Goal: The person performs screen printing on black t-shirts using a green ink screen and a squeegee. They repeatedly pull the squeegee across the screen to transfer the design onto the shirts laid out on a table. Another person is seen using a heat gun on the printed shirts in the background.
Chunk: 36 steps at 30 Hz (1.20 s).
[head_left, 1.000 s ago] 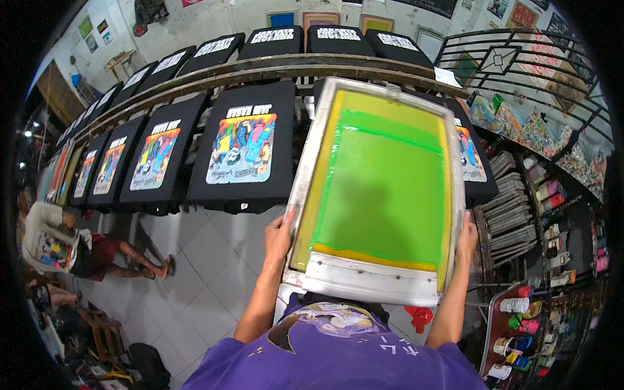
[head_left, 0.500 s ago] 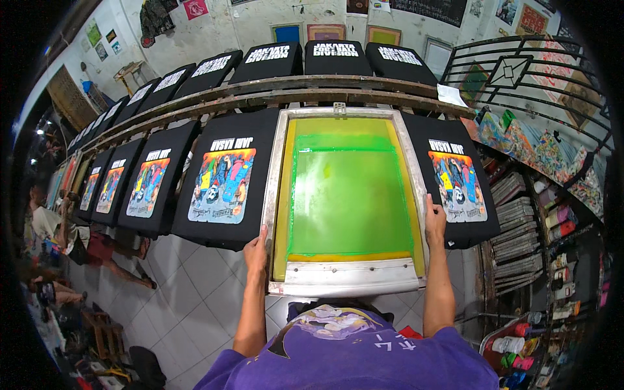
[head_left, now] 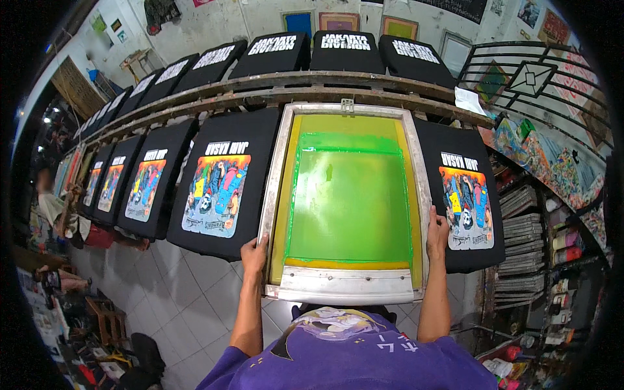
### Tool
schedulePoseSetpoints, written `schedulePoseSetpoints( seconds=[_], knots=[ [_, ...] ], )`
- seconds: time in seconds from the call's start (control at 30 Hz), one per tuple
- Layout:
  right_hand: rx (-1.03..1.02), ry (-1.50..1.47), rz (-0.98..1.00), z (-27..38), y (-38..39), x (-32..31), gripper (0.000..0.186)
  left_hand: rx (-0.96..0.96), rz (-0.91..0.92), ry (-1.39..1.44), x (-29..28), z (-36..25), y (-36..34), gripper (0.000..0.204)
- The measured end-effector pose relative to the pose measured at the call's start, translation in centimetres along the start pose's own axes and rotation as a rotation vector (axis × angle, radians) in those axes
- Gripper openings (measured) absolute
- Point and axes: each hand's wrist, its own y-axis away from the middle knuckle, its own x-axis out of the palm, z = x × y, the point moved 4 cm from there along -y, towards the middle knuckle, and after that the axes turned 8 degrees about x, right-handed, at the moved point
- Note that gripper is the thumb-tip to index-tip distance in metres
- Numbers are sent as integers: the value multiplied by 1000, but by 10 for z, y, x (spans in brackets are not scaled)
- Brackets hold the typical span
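A screen printing frame [head_left: 275,182] lies flat before me, with pale worn metal sides and a yellow-green mesh [head_left: 351,208] edged in bright green. A whitish metal strip [head_left: 344,283] runs across its near end. My left hand [head_left: 255,255] is closed around the frame's left side near the front corner, thumb on top. On the opposite side, my right hand [head_left: 438,235] grips the edge a little farther up, fingers curled. What lies under the frame is hidden. Black shirts with a colourful print sit on either side, one on the left [head_left: 221,130] and one on the right [head_left: 484,146].
Behind a wooden rail [head_left: 260,90] stands another row of black shirts [head_left: 344,55] with white lettering. A black metal grille [head_left: 530,78] and stacked frames [head_left: 520,247] are at right, beside shelves of bottles [head_left: 565,253]. Another person [head_left: 55,208] is at far left.
My view has tilted slightly, so the scene sits a little differently. Both hands keep their hold on the frame. At far left, the other person's legs have largely gone out of sight.
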Motion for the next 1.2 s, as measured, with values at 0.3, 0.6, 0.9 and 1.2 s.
schedulePoseSetpoints(
  seconds=[0.3, 0.6, 0.9, 1.2],
  knots=[
    [-23, 83, -5, -10, 3, 12, 55, -79, 91, 59, -6, -36, 6, 38],
    [-165, -44, -61, -38, -7, 28, 46, 25, 1, 32, 8, -8, 5, 43],
    [-378, -82, -191, -22, 6, 25, 49, 39, -122, -103, 11, -6, 12, 52],
    [-465, -168, -271, -11, 23, 20, 48, 111, -236, -225, 9, -14, 20, 51]
  ],
)
